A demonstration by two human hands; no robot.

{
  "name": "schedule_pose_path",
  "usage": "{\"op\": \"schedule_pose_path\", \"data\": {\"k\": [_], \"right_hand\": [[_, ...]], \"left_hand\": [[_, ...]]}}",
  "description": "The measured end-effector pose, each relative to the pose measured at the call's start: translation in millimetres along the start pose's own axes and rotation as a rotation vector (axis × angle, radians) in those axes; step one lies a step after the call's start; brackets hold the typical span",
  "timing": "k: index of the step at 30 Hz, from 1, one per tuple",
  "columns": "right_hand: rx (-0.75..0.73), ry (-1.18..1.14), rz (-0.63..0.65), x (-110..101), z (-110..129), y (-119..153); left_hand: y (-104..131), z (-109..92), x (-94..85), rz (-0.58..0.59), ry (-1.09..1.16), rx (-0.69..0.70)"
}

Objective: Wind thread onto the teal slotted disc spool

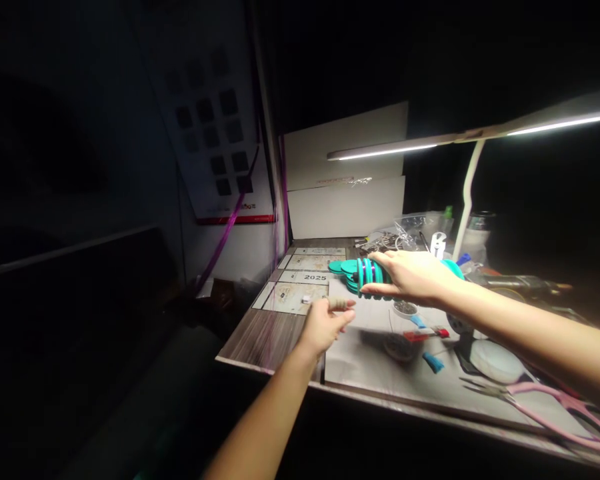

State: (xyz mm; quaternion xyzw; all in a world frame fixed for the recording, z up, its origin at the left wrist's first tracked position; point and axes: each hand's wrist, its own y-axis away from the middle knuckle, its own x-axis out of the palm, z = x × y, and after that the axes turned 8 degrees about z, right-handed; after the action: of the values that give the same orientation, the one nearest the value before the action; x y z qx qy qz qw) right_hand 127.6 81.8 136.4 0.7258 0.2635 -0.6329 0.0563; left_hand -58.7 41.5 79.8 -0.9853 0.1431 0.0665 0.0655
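Observation:
My right hand (410, 275) reaches across the lit desk and grips a stack of teal discs (370, 275) between thumb and fingers. More teal discs (344, 268) lie fanned out just left of the stack. My left hand (325, 323) hovers lower and nearer, above the white work mat (365, 360). Its fingers are curled, with a bandage on one finger. Whether it pinches anything small is too blurred to tell.
A 2025 calendar sheet (305, 280) lies at the desk's left. Pink pliers (545, 407), blue and red small parts (427, 333), a round white pad (495, 360) and plastic bags (405, 233) crowd the right. A lamp bar (430, 143) hangs overhead. White boards (345, 180) stand behind.

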Motion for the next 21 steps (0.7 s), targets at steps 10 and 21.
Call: {"op": "schedule_pose_path", "data": {"k": [10,21], "right_hand": [[0.006,-0.023,0.023,-0.8,0.5,-1.7],[0.002,-0.027,-0.007,1.9,-0.6,-1.6]], "left_hand": [[-31.8,30.7,9.0,0.362,0.368,-0.073],[-40.0,35.9,6.4,0.497,0.528,-0.149]]}}
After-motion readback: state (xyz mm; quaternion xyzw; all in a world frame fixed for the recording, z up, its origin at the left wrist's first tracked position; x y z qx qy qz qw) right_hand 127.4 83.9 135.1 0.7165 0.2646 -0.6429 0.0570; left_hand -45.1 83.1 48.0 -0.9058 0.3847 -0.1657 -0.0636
